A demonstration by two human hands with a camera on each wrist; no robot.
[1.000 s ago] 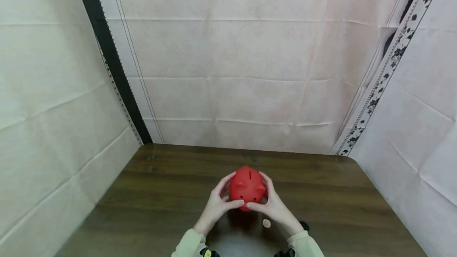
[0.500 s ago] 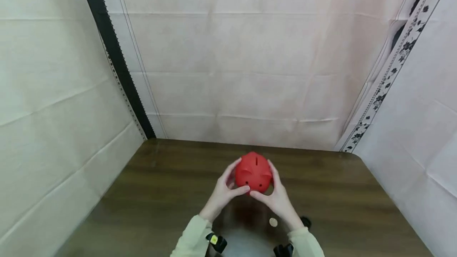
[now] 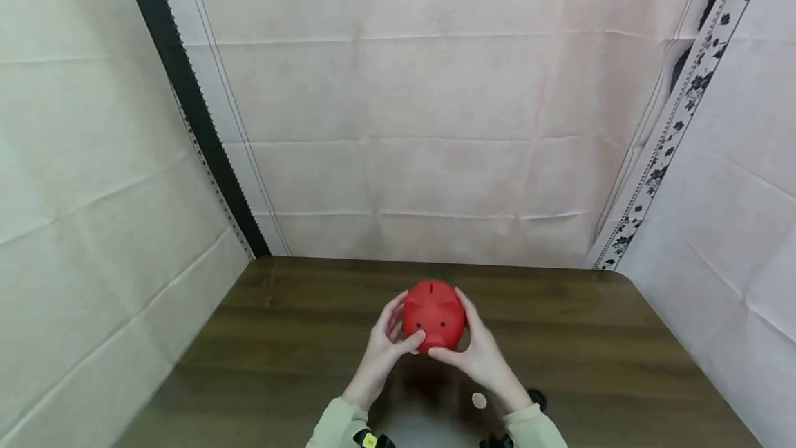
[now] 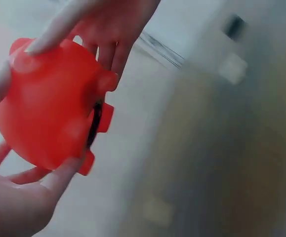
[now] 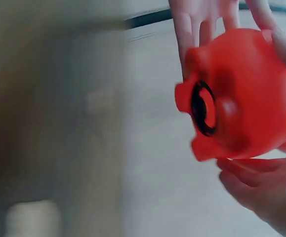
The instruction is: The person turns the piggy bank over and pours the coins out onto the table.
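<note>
Between both hands I hold a red piggy bank (image 3: 433,314), its coin slot on the far upper side and its dotted face turned toward me. My left hand (image 3: 376,358) grips its left side, thumb across the lower front. On the opposite side my right hand (image 3: 484,359) grips it, with the thumb under the face. Stubby feet and a black ring-shaped plug (image 5: 203,108) show on the underside in the right wrist view. The left wrist view shows the red body (image 4: 49,108) with fingers on both sides. A pale round coin (image 3: 479,400) lies on the table near my right wrist.
The brown wood-grain table (image 3: 280,337) has white cloth walls on its left, back and right. A black strip (image 3: 193,95) runs down the back left corner, and a floral border (image 3: 674,126) down the right one. Dark wrist gear sits at both sleeves.
The piggy bank has tipped back in my hands, bringing its slot nearer the far edge and its face more into view. Both hands keep their hold; the head view shifts slightly.
</note>
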